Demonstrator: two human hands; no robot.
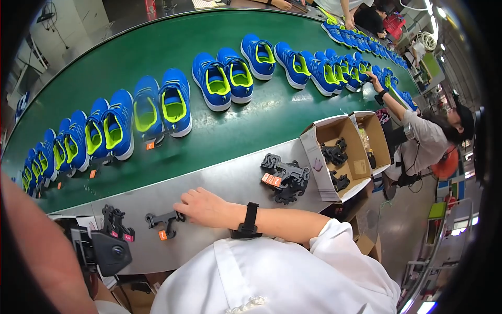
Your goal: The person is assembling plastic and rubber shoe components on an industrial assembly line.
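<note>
Hanger [166,220], left of the carton [317,167], seems mid-pickup — right grip [205,207] touching its end, closure hard to tell; lifting calls for a firm pinch — left grip unseen.

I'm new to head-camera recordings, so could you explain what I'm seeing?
There is no machine: these are a person's own arms, seen by a wide fisheye camera on their head, which bends straight edges. The right hand is over a metal ledge, fingertips at one end of a black hanger with an orange tag; how firm its grip is, I cannot tell. The left forearm fills the lower left, its hand out of view. A pile of hangers lies beside an open cardboard box. Beyond, blue shoes line a green surface.
</note>
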